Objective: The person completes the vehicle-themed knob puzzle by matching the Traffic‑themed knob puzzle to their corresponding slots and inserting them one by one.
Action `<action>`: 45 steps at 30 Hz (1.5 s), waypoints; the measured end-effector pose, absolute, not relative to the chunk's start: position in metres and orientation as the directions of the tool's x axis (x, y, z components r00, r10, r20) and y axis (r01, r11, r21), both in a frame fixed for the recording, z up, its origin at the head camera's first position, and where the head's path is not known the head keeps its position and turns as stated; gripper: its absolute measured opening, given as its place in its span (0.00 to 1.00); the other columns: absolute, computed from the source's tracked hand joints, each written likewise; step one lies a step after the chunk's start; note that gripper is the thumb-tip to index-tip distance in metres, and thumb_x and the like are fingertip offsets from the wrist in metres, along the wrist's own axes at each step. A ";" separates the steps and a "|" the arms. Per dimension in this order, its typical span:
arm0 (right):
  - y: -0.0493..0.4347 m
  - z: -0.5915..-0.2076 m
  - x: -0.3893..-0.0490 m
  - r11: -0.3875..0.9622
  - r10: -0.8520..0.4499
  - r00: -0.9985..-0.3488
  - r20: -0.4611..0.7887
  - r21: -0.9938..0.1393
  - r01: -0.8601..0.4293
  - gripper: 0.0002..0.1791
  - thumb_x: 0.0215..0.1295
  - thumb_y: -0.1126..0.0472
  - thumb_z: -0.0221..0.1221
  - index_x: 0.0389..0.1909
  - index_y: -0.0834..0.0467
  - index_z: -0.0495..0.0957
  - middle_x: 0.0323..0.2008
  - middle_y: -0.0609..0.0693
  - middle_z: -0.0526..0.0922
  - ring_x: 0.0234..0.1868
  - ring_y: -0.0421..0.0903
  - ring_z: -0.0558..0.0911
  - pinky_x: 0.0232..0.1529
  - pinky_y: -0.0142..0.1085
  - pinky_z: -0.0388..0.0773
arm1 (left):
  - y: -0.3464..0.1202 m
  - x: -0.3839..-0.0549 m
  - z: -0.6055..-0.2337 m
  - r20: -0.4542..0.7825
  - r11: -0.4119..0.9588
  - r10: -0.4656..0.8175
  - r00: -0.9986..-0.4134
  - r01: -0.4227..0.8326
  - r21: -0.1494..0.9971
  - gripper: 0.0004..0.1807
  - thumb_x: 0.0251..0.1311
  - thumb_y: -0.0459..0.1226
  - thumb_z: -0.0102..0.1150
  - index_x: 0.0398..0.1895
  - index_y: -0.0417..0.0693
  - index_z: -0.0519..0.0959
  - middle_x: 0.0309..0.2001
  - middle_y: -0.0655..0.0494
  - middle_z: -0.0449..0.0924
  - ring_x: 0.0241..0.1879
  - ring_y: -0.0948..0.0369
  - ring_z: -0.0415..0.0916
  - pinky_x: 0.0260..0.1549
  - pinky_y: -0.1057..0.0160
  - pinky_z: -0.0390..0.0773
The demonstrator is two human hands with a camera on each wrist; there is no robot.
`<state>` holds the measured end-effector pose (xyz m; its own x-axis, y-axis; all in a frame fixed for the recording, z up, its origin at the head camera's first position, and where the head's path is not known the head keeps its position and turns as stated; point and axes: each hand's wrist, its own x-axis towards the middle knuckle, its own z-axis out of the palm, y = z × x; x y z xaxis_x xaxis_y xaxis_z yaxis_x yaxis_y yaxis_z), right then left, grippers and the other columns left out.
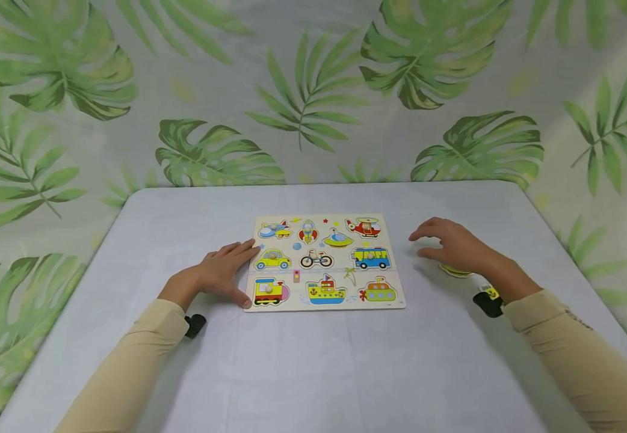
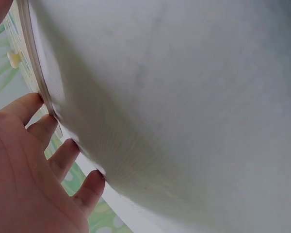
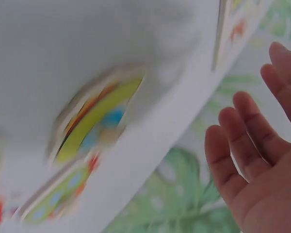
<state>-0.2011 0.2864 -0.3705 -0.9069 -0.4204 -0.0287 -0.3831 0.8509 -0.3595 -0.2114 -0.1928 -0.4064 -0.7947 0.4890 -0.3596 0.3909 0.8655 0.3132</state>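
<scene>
A wooden knob puzzle board (image 1: 342,263) with vehicle pictures lies flat on the table. My left hand (image 1: 221,270) rests at its left edge, thumb near the lower corner and fingers spread along the side. In the left wrist view, the fingertips (image 2: 89,187) meet the table beside the board's edge (image 2: 36,63). To the right of the board, my right hand (image 1: 451,243) hovers with loosely bent fingers and holds nothing. Below it lies a yellow-green loose piece (image 1: 456,272), partly covered by the hand. The right wrist view shows this blurred yellow-green piece (image 3: 99,116) near a green submarine piece (image 3: 58,194).
Another loose piece with yellow and black (image 1: 490,291) lies by the right wrist, partly hidden. Knobs show on several pictures, including the car (image 1: 272,260) and bus (image 1: 370,258); the ship (image 1: 325,293) shows none. A leaf-patterned cloth (image 1: 313,108) hangs behind the white table (image 1: 313,373).
</scene>
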 end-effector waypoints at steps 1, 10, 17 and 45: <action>0.295 -0.369 -0.198 0.853 -0.414 -0.910 -0.020 -0.357 -0.380 0.16 0.64 0.61 0.64 0.53 0.58 0.82 0.54 0.59 0.81 0.59 0.59 0.77 0.58 0.58 0.76 | -0.193 -0.211 -0.407 -0.362 0.867 0.487 -0.795 0.388 0.313 0.65 0.41 0.59 0.76 0.80 0.50 0.49 0.82 0.48 0.40 0.79 0.39 0.41 0.69 0.28 0.50; 0.356 -0.370 -0.170 0.888 -0.319 -0.947 -0.035 -0.359 -0.286 0.14 0.65 0.63 0.63 0.51 0.60 0.83 0.49 0.57 0.83 0.49 0.56 0.81 0.47 0.51 0.80 | -0.194 -0.211 -0.409 -0.356 0.866 0.491 -0.795 0.401 0.301 0.66 0.41 0.60 0.75 0.80 0.50 0.49 0.82 0.48 0.40 0.79 0.40 0.41 0.69 0.29 0.51; 0.373 -0.381 -0.168 0.898 -0.292 -0.956 -0.009 -0.346 -0.271 0.14 0.63 0.64 0.64 0.50 0.59 0.83 0.46 0.56 0.84 0.42 0.49 0.78 0.35 0.35 0.76 | -0.194 -0.211 -0.407 -0.355 0.866 0.489 -0.797 0.392 0.311 0.65 0.42 0.59 0.75 0.80 0.50 0.49 0.82 0.48 0.40 0.79 0.39 0.41 0.69 0.29 0.50; 0.354 -0.404 -0.181 0.898 -0.299 -0.954 -0.021 -0.343 -0.274 0.08 0.64 0.63 0.63 0.42 0.59 0.85 0.44 0.56 0.82 0.43 0.53 0.82 0.43 0.47 0.80 | -0.194 -0.212 -0.409 -0.352 0.864 0.492 -0.797 0.396 0.312 0.65 0.41 0.60 0.75 0.80 0.51 0.49 0.82 0.49 0.40 0.79 0.40 0.40 0.70 0.30 0.50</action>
